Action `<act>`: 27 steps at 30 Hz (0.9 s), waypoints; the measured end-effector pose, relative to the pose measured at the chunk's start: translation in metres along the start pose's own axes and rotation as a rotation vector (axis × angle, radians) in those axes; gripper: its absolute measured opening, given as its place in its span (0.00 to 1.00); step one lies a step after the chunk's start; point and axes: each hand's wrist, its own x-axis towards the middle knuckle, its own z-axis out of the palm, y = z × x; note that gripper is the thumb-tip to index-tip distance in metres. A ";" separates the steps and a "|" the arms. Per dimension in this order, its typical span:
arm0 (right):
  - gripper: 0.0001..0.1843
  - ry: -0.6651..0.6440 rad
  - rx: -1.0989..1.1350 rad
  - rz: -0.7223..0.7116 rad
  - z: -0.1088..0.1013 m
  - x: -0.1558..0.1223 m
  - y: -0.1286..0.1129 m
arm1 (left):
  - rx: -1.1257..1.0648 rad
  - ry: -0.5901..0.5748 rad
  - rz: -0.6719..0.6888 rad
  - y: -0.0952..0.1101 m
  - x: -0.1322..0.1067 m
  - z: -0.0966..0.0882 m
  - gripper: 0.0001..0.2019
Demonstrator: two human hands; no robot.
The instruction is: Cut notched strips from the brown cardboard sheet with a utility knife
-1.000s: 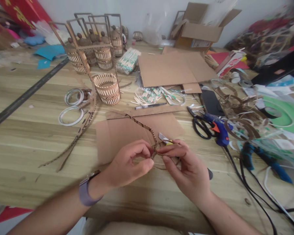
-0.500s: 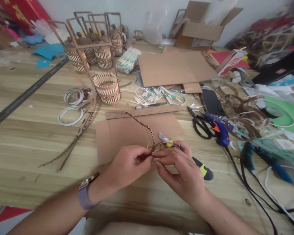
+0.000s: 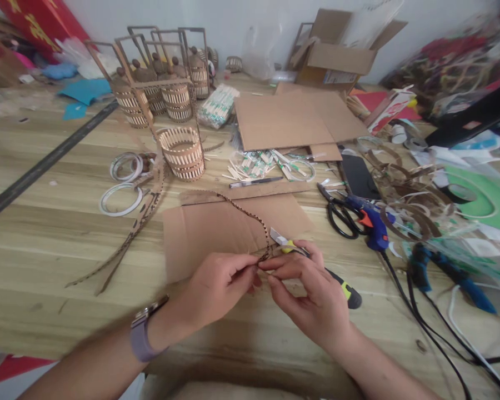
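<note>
Between my two hands is a thin brown cardboard strip (image 3: 250, 214) with a ridged edge, its free end curving up and leftward over a flat cardboard piece (image 3: 216, 233). My left hand (image 3: 223, 286) pinches the strip near its lower end. Close beside it, my right hand (image 3: 308, 291) also pinches the strip between thumb and fingers. The exact grip is partly hidden by the fingers. A utility knife (image 3: 350, 294) with yellow and black handle lies beneath my right hand, its blade pointing up and left.
Small slatted baskets (image 3: 181, 155) with tall cardboard handles stand at the back left. Tape rolls (image 3: 120, 199) and loose strips lie left. To the right are scissors (image 3: 342, 219), a blue glue gun (image 3: 375, 225) with its cord, a phone (image 3: 360, 176) and pliers (image 3: 454, 278). Cardboard sheets (image 3: 291, 119) lie behind.
The strip's upper curve has shifted slightly to the right and bows out more. My left hand has turned a little, and both hands keep pinching the strip.
</note>
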 end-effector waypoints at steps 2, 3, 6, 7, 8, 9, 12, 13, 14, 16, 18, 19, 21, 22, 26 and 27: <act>0.10 -0.008 0.044 0.046 -0.002 0.000 0.001 | -0.109 -0.008 -0.052 0.003 0.001 -0.002 0.12; 0.09 -0.013 0.065 0.076 -0.003 0.000 0.001 | -0.151 -0.007 -0.081 0.004 0.002 -0.003 0.12; 0.08 -0.001 0.102 0.168 -0.004 -0.001 0.004 | -0.244 -0.002 -0.152 0.004 0.004 -0.006 0.10; 0.08 0.007 0.106 0.188 -0.003 -0.002 0.005 | -0.262 -0.002 -0.166 0.004 0.005 -0.005 0.10; 0.08 0.013 0.110 0.197 -0.003 -0.002 0.006 | -0.274 -0.005 -0.170 0.002 0.006 -0.005 0.11; 0.08 0.014 0.114 0.198 -0.002 -0.002 0.006 | -0.277 -0.009 -0.164 0.001 0.006 -0.004 0.12; 0.08 0.012 0.143 0.180 -0.002 -0.002 0.008 | -0.231 -0.005 -0.114 -0.003 0.007 -0.003 0.16; 0.07 0.023 0.159 0.186 -0.003 -0.001 0.008 | -0.205 0.004 -0.100 -0.003 0.006 -0.003 0.17; 0.07 0.035 0.177 0.206 -0.004 0.000 0.009 | -0.180 0.015 -0.092 -0.002 0.006 -0.005 0.17; 0.07 0.056 0.219 0.281 -0.008 0.003 0.012 | -0.134 0.049 -0.086 0.002 0.003 -0.013 0.16; 0.08 0.082 0.259 0.352 -0.012 0.007 0.015 | -0.083 0.111 -0.072 0.009 -0.002 -0.028 0.14; 0.08 0.096 0.277 0.366 -0.014 0.009 0.017 | -0.048 0.152 -0.062 0.013 -0.006 -0.037 0.13; 0.09 0.126 0.295 0.363 -0.016 0.012 0.019 | 0.041 0.254 -0.038 0.018 -0.016 -0.059 0.13; 0.09 0.127 0.293 0.355 -0.016 0.013 0.019 | 0.082 0.311 -0.032 0.018 -0.022 -0.070 0.13; 0.11 0.091 0.268 0.339 -0.015 0.015 0.017 | 0.226 0.600 -0.115 -0.007 -0.053 -0.113 0.15; 0.11 0.086 0.268 0.333 -0.016 0.016 0.016 | 0.287 0.640 -0.169 -0.018 -0.062 -0.122 0.17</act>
